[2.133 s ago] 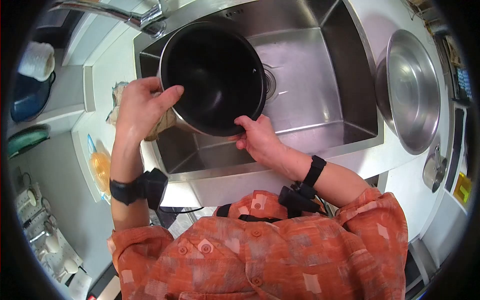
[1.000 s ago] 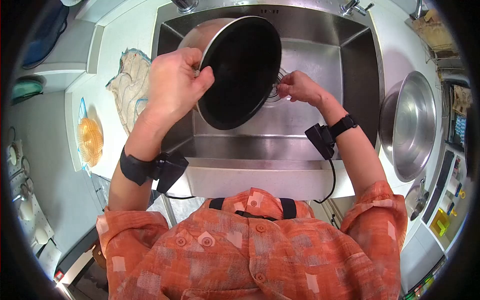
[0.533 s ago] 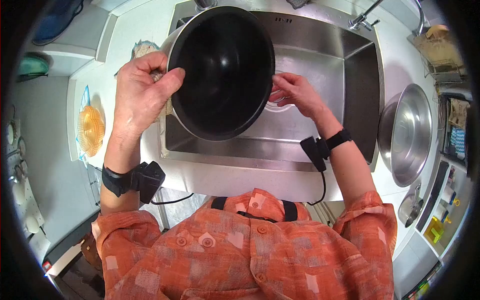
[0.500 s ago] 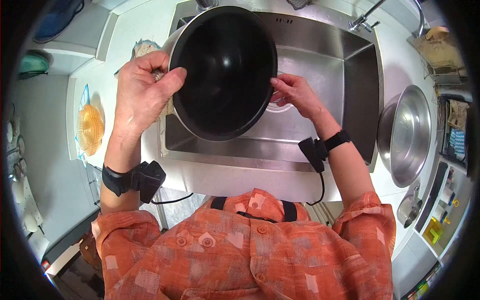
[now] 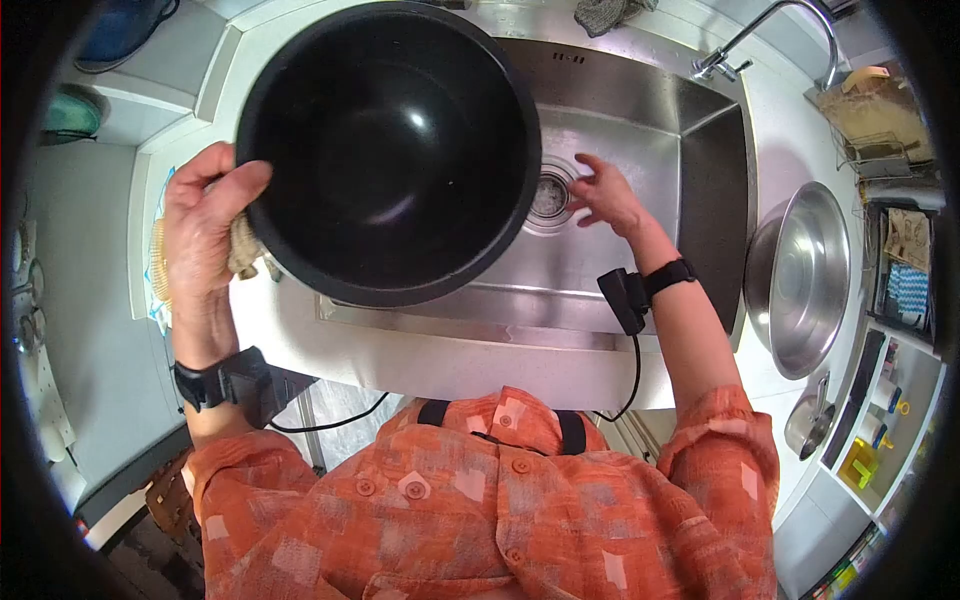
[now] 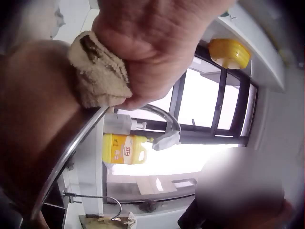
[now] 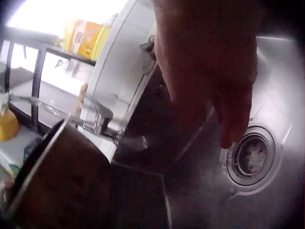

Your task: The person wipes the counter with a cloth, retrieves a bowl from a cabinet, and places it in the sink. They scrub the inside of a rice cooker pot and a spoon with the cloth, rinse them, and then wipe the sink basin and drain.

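A big black-lined metal pot (image 5: 385, 150) is held up over the left part of the steel sink (image 5: 640, 265), its mouth facing me. My left hand (image 5: 205, 225) grips its left rim with a beige cloth (image 5: 243, 248) pressed between palm and pot; the cloth (image 6: 97, 76) and pot rim (image 6: 71, 152) fill the left wrist view. My right hand (image 5: 600, 192) hovers free of the pot with fingers spread, above the sink drain (image 5: 548, 195). The right wrist view shows its fingers (image 7: 233, 114) hanging straight over the drain (image 7: 250, 160).
A wide steel bowl (image 5: 795, 280) sits on the counter right of the sink. A tap (image 5: 765, 35) stands at the back right and a dish rack (image 5: 880, 120) beyond it. An orange scrubber (image 5: 158, 265) lies on the left counter. A yellow detergent bottle (image 6: 125, 149) stands by the window.
My right hand has let go of the pot rim and moved right over the drain. The left hand has lifted the pot up and leftward, closer to me.
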Tool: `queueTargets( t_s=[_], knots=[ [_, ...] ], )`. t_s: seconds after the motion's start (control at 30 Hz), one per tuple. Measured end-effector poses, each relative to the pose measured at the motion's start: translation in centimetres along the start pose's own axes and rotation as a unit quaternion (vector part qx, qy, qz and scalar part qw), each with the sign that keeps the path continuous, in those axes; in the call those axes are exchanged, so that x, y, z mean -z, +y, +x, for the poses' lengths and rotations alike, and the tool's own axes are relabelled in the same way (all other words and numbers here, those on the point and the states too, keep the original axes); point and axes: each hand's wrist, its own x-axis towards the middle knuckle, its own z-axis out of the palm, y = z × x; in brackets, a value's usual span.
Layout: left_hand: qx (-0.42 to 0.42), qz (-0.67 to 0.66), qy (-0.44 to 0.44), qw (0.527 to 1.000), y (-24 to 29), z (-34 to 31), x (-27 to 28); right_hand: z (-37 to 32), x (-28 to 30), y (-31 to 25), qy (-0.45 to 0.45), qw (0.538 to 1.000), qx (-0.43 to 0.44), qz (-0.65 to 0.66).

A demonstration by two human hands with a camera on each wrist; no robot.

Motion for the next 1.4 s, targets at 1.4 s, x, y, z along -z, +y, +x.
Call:
queueTargets(
  t_s=[1.4],
  knots=[
    [0.130,-0.258,0.140,0.947,-14.7,0.6,24.1,-25.6,10.7,16.6,0.325,0.635,-0.059,0.698]
  ],
)
